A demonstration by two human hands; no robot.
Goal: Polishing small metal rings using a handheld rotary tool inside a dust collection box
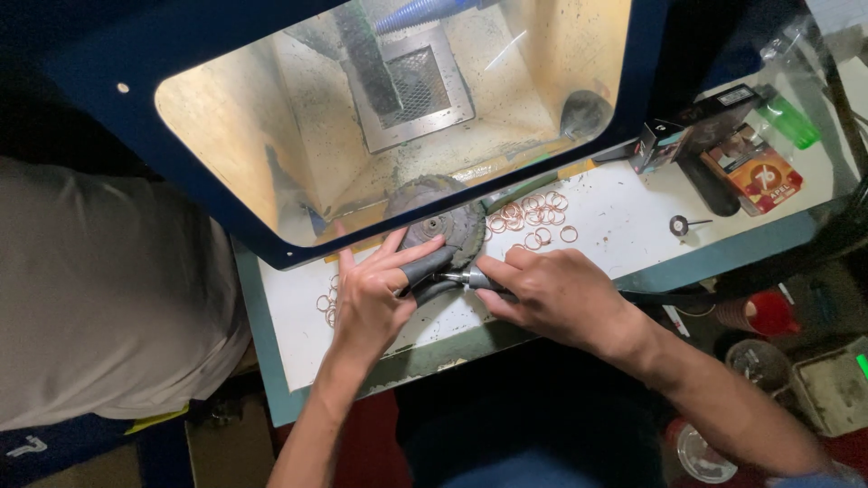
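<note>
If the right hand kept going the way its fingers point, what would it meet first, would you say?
Probably the left hand: the right hand points leftward along the metal tool, whose tip already sits by the left fingers, though depth is unclear.

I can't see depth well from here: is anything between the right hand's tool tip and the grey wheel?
Nothing visible. The right hand holds the rotary tool with its tip right at the grey wheel; the left hand grips beside it. The copper rings lie clear, to the right.
</note>
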